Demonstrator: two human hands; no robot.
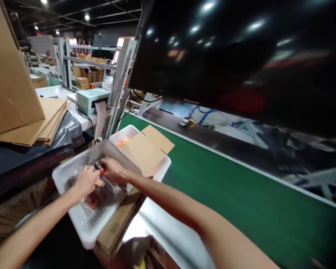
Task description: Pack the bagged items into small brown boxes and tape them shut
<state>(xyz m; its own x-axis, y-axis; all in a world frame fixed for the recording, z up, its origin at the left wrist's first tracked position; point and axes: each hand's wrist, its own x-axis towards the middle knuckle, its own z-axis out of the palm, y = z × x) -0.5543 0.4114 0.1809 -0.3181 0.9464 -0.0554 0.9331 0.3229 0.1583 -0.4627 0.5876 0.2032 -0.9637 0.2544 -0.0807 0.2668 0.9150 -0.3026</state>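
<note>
Both of my hands reach into a white plastic basket (84, 235) with perforated ends. Curled fingers on my left hand (86, 181) close around something in clear wrapping that I cannot make out. Beside it, my right hand (113, 170) pinches at a small red item in clear plastic (102, 170). Below the hands lies a dark red packet (92, 201), with more crinkled clear plastic around it. Motion blur hides the finer detail of these contents.
Behind stands a second white basket (165, 164) holding orange items (123, 141) and a cardboard sheet (145, 149). A green conveyor belt (212, 186) runs along the right under a large black screen (235, 63). On the left are a label printer (92, 100) and stacked cardboard (52, 117).
</note>
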